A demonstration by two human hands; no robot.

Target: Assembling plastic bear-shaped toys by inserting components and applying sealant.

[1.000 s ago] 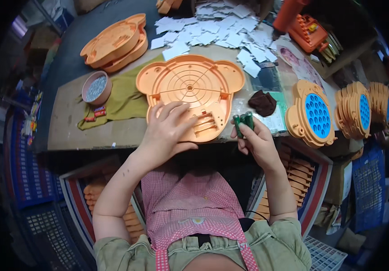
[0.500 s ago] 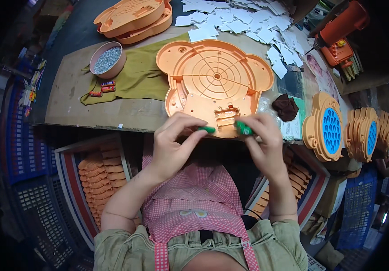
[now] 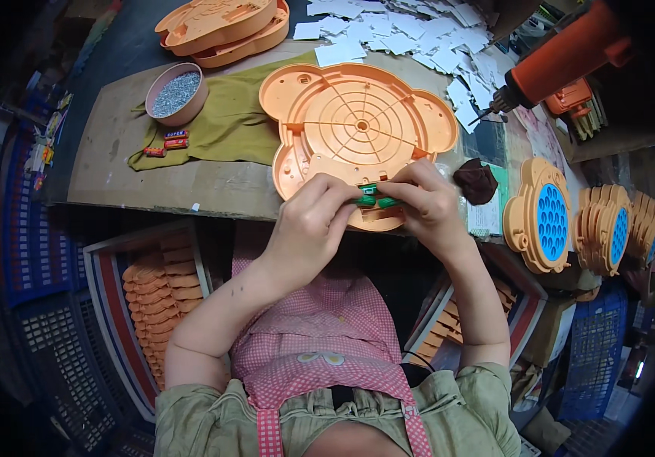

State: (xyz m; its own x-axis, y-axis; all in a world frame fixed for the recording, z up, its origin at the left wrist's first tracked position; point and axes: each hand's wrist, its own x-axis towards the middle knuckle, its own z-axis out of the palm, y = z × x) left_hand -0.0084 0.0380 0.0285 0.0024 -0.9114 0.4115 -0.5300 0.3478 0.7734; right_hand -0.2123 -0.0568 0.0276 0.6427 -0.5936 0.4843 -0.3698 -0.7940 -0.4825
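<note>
An orange plastic toy housing [image 3: 358,114], with rounded ears and a ribbed round recess, lies on the table's near edge. Over its battery compartment both my hands come together, working with small green batteries [image 3: 369,189]. My left hand [image 3: 312,221] pinches one green battery between thumb and fingers at the compartment's left side. From the right, my right hand [image 3: 428,202] is closed on another at the opposite side. My fingers cover most of the compartment, so how far each battery sits inside is hidden.
Several red batteries [image 3: 176,142] and a bowl of screws [image 3: 177,95] rest by an olive cloth [image 3: 228,114]. White square cards [image 3: 419,34] are scattered at the back. An orange power screwdriver [image 3: 563,57] hangs at right, above blue-centred toy parts [image 3: 552,221]. Orange housings [image 3: 217,30] stand back left.
Both hands have moved up and inward over the compartment, bringing the green batteries to it. The orange power screwdriver has swung lower and nearer. The view has shifted slightly.
</note>
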